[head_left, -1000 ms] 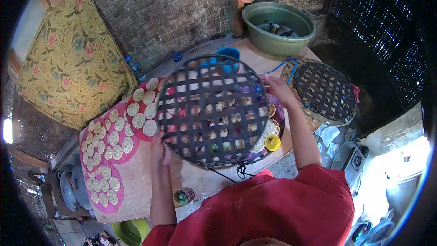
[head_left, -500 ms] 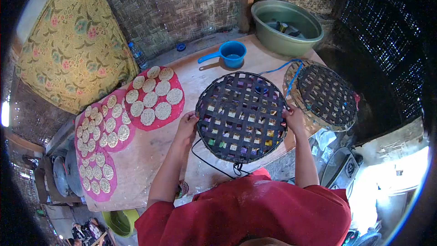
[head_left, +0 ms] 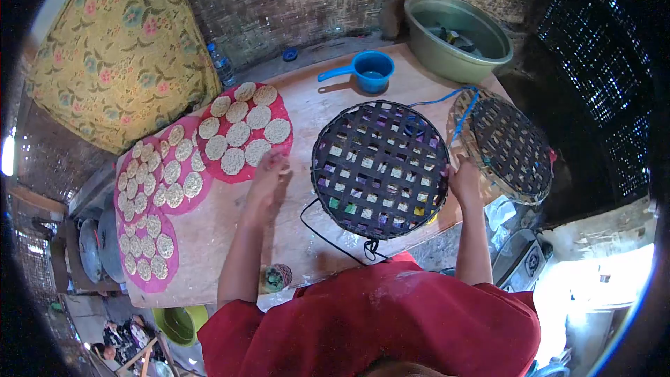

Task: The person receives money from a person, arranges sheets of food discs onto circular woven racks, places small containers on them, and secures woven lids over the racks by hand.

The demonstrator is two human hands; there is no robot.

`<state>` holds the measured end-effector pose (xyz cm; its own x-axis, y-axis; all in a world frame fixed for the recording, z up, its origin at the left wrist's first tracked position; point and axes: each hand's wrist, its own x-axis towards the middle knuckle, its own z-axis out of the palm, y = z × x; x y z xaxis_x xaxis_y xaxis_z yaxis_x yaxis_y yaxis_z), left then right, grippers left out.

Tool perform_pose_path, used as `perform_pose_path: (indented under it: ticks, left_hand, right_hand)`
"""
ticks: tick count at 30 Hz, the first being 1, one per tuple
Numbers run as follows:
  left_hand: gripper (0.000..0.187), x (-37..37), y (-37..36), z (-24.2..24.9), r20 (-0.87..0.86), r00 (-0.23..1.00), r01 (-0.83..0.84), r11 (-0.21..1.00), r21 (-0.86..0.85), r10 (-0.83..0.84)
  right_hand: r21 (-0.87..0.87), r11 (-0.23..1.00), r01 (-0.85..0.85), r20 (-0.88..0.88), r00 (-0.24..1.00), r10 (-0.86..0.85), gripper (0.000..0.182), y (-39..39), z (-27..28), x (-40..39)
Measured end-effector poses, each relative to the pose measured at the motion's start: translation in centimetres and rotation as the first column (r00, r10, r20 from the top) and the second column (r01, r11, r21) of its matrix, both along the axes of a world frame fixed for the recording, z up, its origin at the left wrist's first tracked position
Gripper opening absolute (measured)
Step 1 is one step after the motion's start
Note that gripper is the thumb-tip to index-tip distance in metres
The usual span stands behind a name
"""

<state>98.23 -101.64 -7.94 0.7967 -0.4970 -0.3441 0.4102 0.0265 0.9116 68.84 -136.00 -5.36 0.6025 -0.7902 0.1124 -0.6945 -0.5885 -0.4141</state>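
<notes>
head view: your right hand (head_left: 465, 180) touches a round black lattice-woven tray (head_left: 380, 171) by the near edge of the pale wooden table (head_left: 202, 255), grip unclear; your blurred left hand (head_left: 271, 171) is apart, closure unreadable. snagging the black cord (head_left: 371, 246) could drag it off.

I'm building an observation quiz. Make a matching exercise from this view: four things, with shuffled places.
Things
1. green basin
2. nearer black lattice tray
3. plastic bottle
4. pale discs

Places
A. on pink sheets
B. between left hand and right hand
C. far right corner of the table
D. beside the floral cloth

Pairs: 1-C; 2-B; 3-D; 4-A
</notes>
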Motion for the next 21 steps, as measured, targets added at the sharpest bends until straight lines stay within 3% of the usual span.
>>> perform_pose_path:
  ticks: [1,2,3,4,6,8,10,11,12,14,15,16,17,19,20,21]
  left_hand:
    - [0.027,0.8,1.6,1.0,0.0,1.0,-0.013,1.0,0.002,0.013]
    - [0.028,1.5,3.3,1.8,0.21,0.977,-0.049,0.999,0.019,0.044]
    - [0.029,2.2,4.9,2.3,0.41,0.91,-0.089,0.996,0.032,0.068]
    - [0.029,3.2,6.6,2.6,0.411,0.908,-0.104,0.994,0.031,0.083]
    - [0.03,4.6,9.9,3.2,0.427,0.885,-0.259,0.959,0.117,0.187]
    - [0.031,5.0,12.2,4.0,0.411,0.862,-0.351,0.934,0.062,0.297]
    - [0.03,6.5,15.0,3.0,0.454,0.826,-0.417,0.904,0.096,0.333]
    - [0.035,7.5,16.3,2.3,0.445,0.828,-0.463,0.864,0.197,0.342]
    - [0.035,8.5,17.3,1.2,0.451,0.816,-0.482,0.856,0.185,0.362]
    - [0.035,10.0,19.1,-0.6,0.634,0.71,-0.573,0.774,0.269,0.306]
    - [0.035,9.7,19.2,0.0,0.662,0.687,-0.594,0.757,0.272,0.3]
    - [0.036,9.6,19.1,0.3,0.586,0.731,-0.58,0.771,0.265,0.349]
    - [0.037,11.6,20.3,-3.0,0.614,0.727,-0.583,0.748,0.317,0.306]
    - [0.038,14.5,21.5,-7.7,0.677,0.703,-0.571,0.741,0.353,0.22]
    - [0.039,14.7,21.1,-7.8,0.709,0.683,-0.551,0.76,0.344,0.174]
    - [0.039,15.2,20.7,-7.9,0.715,0.673,-0.569,0.751,0.334,0.192]
  right_hand:
    - [-0.023,1.0,-0.012,0.016,1.0,0.013,0.043,0.8,1.8,0.7]
    - [-0.047,0.999,-0.026,0.031,0.999,0.027,0.042,1.3,2.9,1.5]
    - [-0.176,0.98,-0.088,0.074,0.992,0.103,0.036,1.4,3.3,2.4]
    - [-0.177,0.979,-0.103,0.076,0.99,0.118,0.036,1.8,4.4,3.7]
    - [0.101,0.967,-0.233,0.202,0.957,0.209,0.031,3.8,6.7,7.1]
    - [0.021,0.934,-0.358,0.275,0.9,0.339,0.028,5.8,6.8,11.2]
    - [0.08,0.814,-0.576,0.301,0.792,0.531,0.027,8.3,7.5,15.6]
    - [0.137,0.768,-0.626,0.35,0.756,0.554,0.027,9.1,6.3,18.3]
    - [0.189,0.716,-0.672,0.396,0.719,0.571,0.026,9.7,4.6,21.3]
    - [0.255,0.632,-0.732,0.399,0.675,0.62,0.024,11.7,3.4,26.9]
    - [0.301,0.603,-0.738,0.434,0.67,0.603,0.024,11.8,0.8,30.0]
    - [0.345,0.571,-0.745,0.466,0.664,0.585,0.025,11.9,-2.4,33.4]
    - [0.329,0.56,-0.76,0.47,0.646,0.601,0.025,11.8,-5.4,36.4]
    - [0.487,0.62,-0.615,0.292,0.784,0.548,0.028,11.6,-9.5,40.9]
    - [0.476,0.61,-0.634,0.298,0.768,0.566,0.028,12.2,-9.5,41.8]
    - [0.342,0.725,-0.598,0.224,0.801,0.555,0.027,12.9,-9.8,42.4]
